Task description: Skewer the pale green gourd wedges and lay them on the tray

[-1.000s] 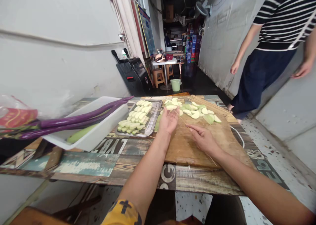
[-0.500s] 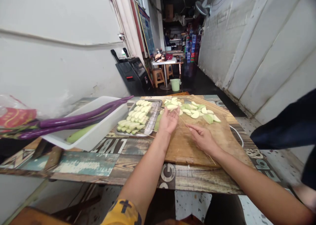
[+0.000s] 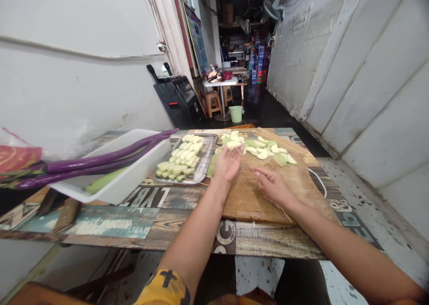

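Note:
My left hand (image 3: 228,165) is palm up over the far part of a wooden cutting board (image 3: 250,202), its fingers curled round a pale slice of green-skinned vegetable (image 3: 233,144). A thin wooden skewer (image 3: 247,160) is pinched in my right hand (image 3: 273,186). Its far end meets the slice at my left fingertips; how deep it goes in, I cannot tell. The rear end sticks out below my right palm. Loose vegetable slices (image 3: 263,154) lie spread behind my hands on the board. To the left, a metal tray (image 3: 210,155) bears rows of skewered slices (image 3: 187,152).
A white plastic bin (image 3: 114,198) at left holds a green vegetable (image 3: 103,181), with long purple eggplants (image 3: 100,163) across it. Several bare skewers (image 3: 284,139) lie along the board's far right edge. A white cord (image 3: 320,180) loops beside it. Beyond the table stands a green bucket (image 3: 236,114).
The view has swung slightly to the right. A person in dark clothing at the right edge has gone out of view. My hands keep nearly the same pose on the slice and skewer.

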Demonstrator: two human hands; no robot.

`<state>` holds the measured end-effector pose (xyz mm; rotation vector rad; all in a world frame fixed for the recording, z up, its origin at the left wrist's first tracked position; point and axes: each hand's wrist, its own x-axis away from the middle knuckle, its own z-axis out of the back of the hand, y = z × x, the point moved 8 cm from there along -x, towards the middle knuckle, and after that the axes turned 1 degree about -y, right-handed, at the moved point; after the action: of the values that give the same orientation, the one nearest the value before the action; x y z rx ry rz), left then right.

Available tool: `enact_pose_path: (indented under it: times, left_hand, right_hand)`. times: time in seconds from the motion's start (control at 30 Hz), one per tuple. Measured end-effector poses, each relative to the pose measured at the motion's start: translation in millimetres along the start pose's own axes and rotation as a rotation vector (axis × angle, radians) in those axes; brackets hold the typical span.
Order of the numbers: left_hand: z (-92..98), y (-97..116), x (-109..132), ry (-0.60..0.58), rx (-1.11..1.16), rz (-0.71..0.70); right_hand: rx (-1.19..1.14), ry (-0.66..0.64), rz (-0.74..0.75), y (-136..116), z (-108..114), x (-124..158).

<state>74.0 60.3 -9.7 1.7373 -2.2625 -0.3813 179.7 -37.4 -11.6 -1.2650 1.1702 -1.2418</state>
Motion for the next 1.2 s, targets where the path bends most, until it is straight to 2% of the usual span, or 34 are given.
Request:
enact_pose_path:
  times: [0.13,0.3,0.37,0.53,0.63,0.73,0.87,0.97,1.07,1.2]
  left_hand:
    - [-1.7,-3.6,0.6,-0.028,-0.02,0.0]
    - [-2.9,-3.2,2.2,-0.035,-0.057,0.008]
    - [-1.0,-0.4,1.3,-0.018,-0.056,0.0]
    - [15.8,8.1,-4.6,0.123,-0.133,-0.086]
    - [24.3,1.1,-5.8,0.192,-0.195,-0.012]
    - [24.3,-6.8,-3.8,0.189,-0.229,0.071]
    - [22.0,-10.6,0.5,0.19,-0.274,0.097]
    - [20.3,-11.4,2.1,0.185,-0.287,0.084]
    - [19.1,-12.6,2.7,0.177,-0.285,0.083]
    - [16.1,-14.7,4.0,0.156,-0.286,0.081]
  right_hand:
    - [-0.111,-0.068,-0.07,2.4,-5.1,1.7]
    - [-0.332,-0.247,-0.161,4.7,-12.4,1.3]
    - [-0.337,-0.258,-0.17,5.7,-11.1,-0.3]
    - [-0.072,-0.127,-0.104,9.1,-3.9,-3.8]
    - [0.081,-0.066,-0.04,9.0,-2.2,-4.4]
    - [0.261,-0.009,0.063,3.4,2.6,-6.1]
    - [0.503,0.101,0.305,-14.3,10.4,-5.9]
    - [0.535,0.111,0.35,-17.0,10.2,-5.0]
    - [0.398,0.08,0.246,-11.6,8.2,-4.4]
    - [-0.05,-0.102,-0.094,6.5,-4.2,-2.0]
